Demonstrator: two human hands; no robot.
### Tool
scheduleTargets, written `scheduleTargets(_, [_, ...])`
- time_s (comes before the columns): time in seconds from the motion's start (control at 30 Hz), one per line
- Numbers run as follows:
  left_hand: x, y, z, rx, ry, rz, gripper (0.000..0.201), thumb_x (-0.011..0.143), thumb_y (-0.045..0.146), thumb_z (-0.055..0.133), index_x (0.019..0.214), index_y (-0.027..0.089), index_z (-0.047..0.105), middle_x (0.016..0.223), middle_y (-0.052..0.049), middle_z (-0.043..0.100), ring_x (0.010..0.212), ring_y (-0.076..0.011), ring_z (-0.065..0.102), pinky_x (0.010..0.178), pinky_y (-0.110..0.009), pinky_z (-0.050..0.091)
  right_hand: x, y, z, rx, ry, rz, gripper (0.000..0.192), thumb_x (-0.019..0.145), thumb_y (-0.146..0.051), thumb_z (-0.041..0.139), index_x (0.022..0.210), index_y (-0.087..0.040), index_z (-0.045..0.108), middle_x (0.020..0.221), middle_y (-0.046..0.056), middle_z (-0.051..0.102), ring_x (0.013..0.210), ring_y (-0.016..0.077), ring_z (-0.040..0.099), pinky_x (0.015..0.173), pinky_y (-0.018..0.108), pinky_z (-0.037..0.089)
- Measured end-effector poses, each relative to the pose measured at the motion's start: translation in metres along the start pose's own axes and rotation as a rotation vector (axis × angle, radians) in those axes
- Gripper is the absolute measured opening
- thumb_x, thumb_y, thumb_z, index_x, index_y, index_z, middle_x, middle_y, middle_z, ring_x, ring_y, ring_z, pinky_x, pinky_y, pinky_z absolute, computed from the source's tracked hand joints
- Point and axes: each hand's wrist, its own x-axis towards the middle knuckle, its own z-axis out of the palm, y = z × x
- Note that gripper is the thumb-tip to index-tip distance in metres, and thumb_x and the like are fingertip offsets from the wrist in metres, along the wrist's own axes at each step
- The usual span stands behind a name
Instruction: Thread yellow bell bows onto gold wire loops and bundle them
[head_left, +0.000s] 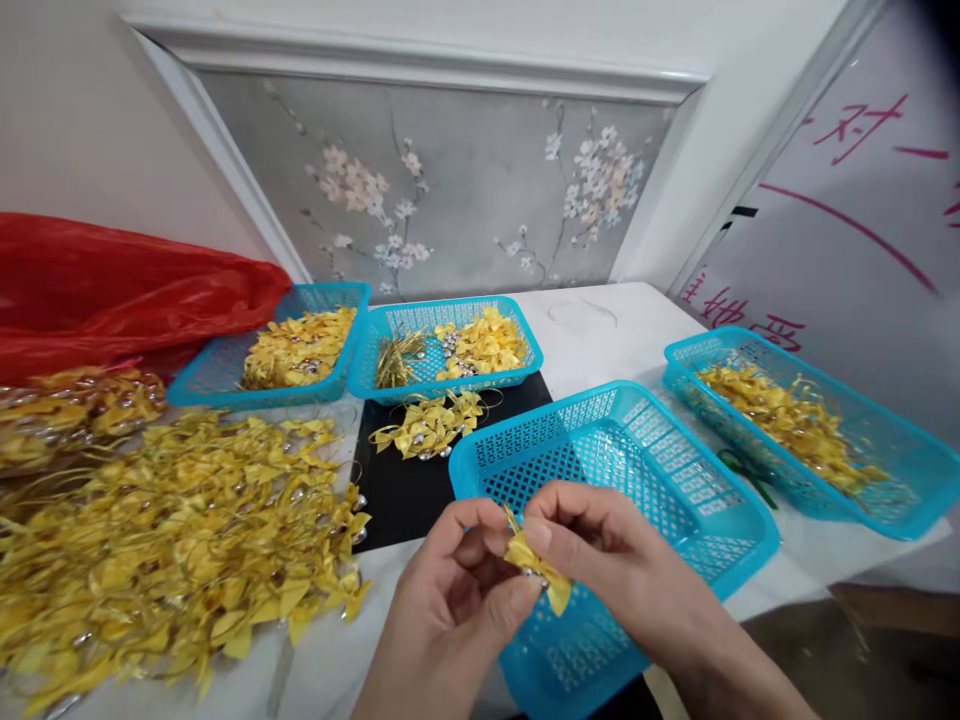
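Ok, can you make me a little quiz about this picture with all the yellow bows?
1. True or false: the blue basket right behind the hands has nothing in it.
2. What do the left hand and right hand pinch together? A) a yellow bow B) scissors C) a red bag
3. Which side of the table holds the big loose bow pile?

Key: 1 true. 2 A. 3 the left side.

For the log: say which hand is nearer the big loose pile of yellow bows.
Left. The left hand is just right of the pile of yellow bows; the right hand lies farther right, over the empty blue basket.
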Motion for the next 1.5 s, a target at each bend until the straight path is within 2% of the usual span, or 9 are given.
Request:
scheduleTargets(0.13, [-0.002, 0.005, 0.002, -0.007, 0.075, -0.027, 0.029, 0.075, 0.024, 0.076, 0.097, 0.026, 0.058, 0.08, 0.004, 0.062, 0.071, -0.0112, 0.061, 0.064, -0.02, 0.046, -0.006, -0.001, -0.005, -0.132, 0.108, -0.113, 0.028, 0.095, -0.04, 0.048, 0.08, -0.018, 0.055, 0.068, -0.004, 0.046, 0.061, 0.0108, 0.04, 0.054, 0.023, 0.033])
scheduleTargets(0.23, [-0.001, 0.007, 0.003, -0.016, 0.114, -0.015, 0.03, 0.076, 0.023, 0.075, 0.099, 0.027, 0.057, 0.081, 0.003, 0.066, 0.07, -0.0106, 0.061, 0.065, -0.02, 0.048, -0.013, -0.001, -0.011, -0.245, 0.108, -0.101, 0.017, 0.092, -0.034, 0.053, 0.085, -0.02, 0.058, 0.072, -0.002, 0.053, 0.065, 0.0125, 0.046, 0.057, 0.024, 0.035])
scheduleTargets(0.4, [0.002, 0.002, -0.002, 0.136, 0.084, 0.088, 0.015, 0.079, 0.027, 0.073, 0.09, 0.027, 0.063, 0.08, 0.004, 0.065, 0.075, -0.0113, 0.061, 0.066, -0.017, 0.05, -0.018, 0.002, -0.011, -0.356, 0.1, -0.115, 0.018, 0.089, -0.03, 0.057, 0.075, -0.019, 0.059, 0.069, -0.002, 0.054, 0.064, 0.0123, 0.047, 0.058, 0.025, 0.035])
scheduleTargets(0.53, [0.0, 0.0, -0.004, 0.267, 0.057, 0.065, 0.01, 0.079, 0.031, 0.071, 0.088, 0.027, 0.07, 0.084, 0.002, 0.069, 0.078, -0.0145, 0.064, 0.07, -0.02, 0.054, -0.014, 0.004, -0.007, -0.289, 0.123, -0.169, 0.025, 0.094, -0.033, 0.05, 0.073, -0.019, 0.054, 0.065, -0.004, 0.047, 0.06, 0.0111, 0.04, 0.053, 0.024, 0.031])
scheduleTargets(0.73, [-0.002, 0.0, -0.002, 0.196, 0.135, 0.042, 0.013, 0.076, 0.031, 0.075, 0.088, 0.027, 0.072, 0.083, 0.003, 0.072, 0.072, -0.0122, 0.065, 0.067, -0.018, 0.054, -0.01, 0.01, -0.004, -0.114, 0.118, -0.088, 0.035, 0.095, -0.046, 0.047, 0.072, -0.019, 0.049, 0.063, -0.005, 0.04, 0.057, 0.0105, 0.035, 0.051, 0.024, 0.028])
scheduleTargets(0.93, [0.0, 0.0, -0.003, 0.161, 0.122, 0.024, 0.014, 0.078, 0.031, 0.072, 0.091, 0.027, 0.069, 0.082, 0.003, 0.071, 0.073, -0.0123, 0.066, 0.067, -0.018, 0.053, -0.017, 0.014, -0.006, 0.057, 0.074, -0.042, 0.031, 0.089, -0.049, 0.059, 0.084, -0.019, 0.058, 0.073, -0.002, 0.054, 0.064, 0.0109, 0.044, 0.057, 0.023, 0.035])
scheduleTargets(1.27, [0.003, -0.001, 0.004, 0.267, 0.091, 0.206, 0.013, 0.075, 0.023, 0.074, 0.087, 0.029, 0.073, 0.081, 0.003, 0.073, 0.076, -0.0124, 0.068, 0.068, -0.015, 0.054, -0.017, 0.016, 0.01, -0.012, 0.212, -0.072, 0.033, 0.094, -0.046, 0.05, 0.075, -0.019, 0.05, 0.058, -0.006, 0.045, 0.053, 0.0094, 0.042, 0.049, 0.021, 0.035])
scheduleTargets(1.4, [-0.001, 0.0, 0.007, 0.102, 0.162, 0.14, 0.031, 0.072, 0.03, 0.078, 0.101, 0.031, 0.068, 0.088, 0.002, 0.074, 0.082, -0.0148, 0.069, 0.072, -0.02, 0.057, -0.017, 0.017, 0.011, 0.009, 0.24, -0.063, 0.036, 0.092, -0.05, 0.051, 0.073, -0.02, 0.048, 0.055, -0.007, 0.042, 0.049, 0.0086, 0.038, 0.045, 0.021, 0.032])
scheduleTargets(1.5, [-0.003, 0.004, 0.007, 0.077, 0.179, 0.059, 0.027, 0.078, 0.039, 0.071, 0.103, 0.028, 0.067, 0.085, 0.001, 0.072, 0.081, -0.016, 0.068, 0.074, -0.025, 0.059, -0.016, 0.014, 0.009, 0.039, 0.211, -0.044, 0.035, 0.092, -0.049, 0.052, 0.074, -0.02, 0.049, 0.056, -0.007, 0.044, 0.05, 0.0084, 0.039, 0.046, 0.02, 0.032])
